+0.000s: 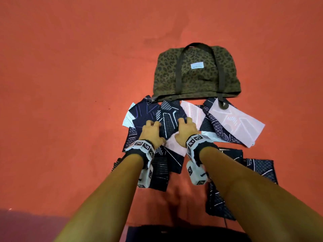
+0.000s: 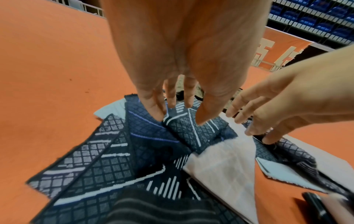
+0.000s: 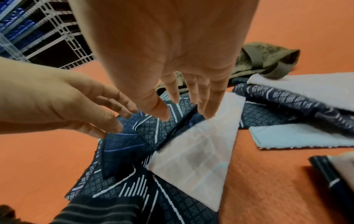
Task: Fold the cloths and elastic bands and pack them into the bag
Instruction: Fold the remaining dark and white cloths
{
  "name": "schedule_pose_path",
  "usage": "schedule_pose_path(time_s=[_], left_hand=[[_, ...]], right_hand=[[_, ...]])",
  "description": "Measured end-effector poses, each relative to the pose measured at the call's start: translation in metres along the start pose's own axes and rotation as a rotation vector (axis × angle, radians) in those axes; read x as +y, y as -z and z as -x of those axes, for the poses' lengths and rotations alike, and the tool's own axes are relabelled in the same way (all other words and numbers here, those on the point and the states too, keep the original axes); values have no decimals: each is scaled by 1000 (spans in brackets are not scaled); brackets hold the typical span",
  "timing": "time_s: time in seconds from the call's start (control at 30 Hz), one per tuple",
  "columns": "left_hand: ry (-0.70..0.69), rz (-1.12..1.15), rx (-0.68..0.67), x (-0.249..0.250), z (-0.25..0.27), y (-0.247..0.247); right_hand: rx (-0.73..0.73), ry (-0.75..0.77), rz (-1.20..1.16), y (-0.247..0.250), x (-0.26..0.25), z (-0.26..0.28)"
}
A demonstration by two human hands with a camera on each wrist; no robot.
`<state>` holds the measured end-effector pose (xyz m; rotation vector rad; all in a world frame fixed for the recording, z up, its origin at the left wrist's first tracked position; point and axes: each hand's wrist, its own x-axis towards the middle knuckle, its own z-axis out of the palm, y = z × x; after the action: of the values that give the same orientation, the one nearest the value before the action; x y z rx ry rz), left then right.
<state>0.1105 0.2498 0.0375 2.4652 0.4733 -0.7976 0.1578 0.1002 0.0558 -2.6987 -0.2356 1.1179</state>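
A navy cloth with white lines [image 1: 168, 122] [image 2: 193, 133] [image 3: 153, 130] lies on top of a pile of cloths on the orange floor. My left hand [image 1: 154, 124] [image 2: 178, 112] [image 3: 118, 119] touches its left edge with fairly straight fingers, thumb tip on the fabric. My right hand [image 1: 183, 121] [image 3: 185, 112] [image 2: 249, 121] is at its right edge, thumb on the navy cloth and fingertips over a pale cloth [image 1: 174, 144] [image 3: 193, 151] beside it. Neither hand clearly grips. The leopard-print bag [image 1: 195, 75] [image 3: 268, 59] lies flat just beyond the pile, its mouth towards me.
More cloths lie around: a long pale one [image 1: 239, 123] to the right, navy diamond-patterned ones [image 1: 258, 170] near my right forearm, a dark striped piece [image 1: 160, 172] under my left wrist. Orange floor [image 1: 70, 102] stretches all round. Railings and blue seats show far off.
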Motion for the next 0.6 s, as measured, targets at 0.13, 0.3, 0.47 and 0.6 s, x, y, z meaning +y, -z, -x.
schedule_pose_path(time_s=[0.13,0.3,0.47,0.6], left_hand=[[21,-75,2,6,-15,-8],[42,-103,32,17,-37,-14],[61,-188,17,25,-44,-18],[43,-155,23,26,-39,-10]], right_hand=[[-9,-42,-106,0,6,-16],[-17,33,-209,4,11,-32],[0,123,-358,5,7,-38],[-20,150,-296,4,-1,-36]])
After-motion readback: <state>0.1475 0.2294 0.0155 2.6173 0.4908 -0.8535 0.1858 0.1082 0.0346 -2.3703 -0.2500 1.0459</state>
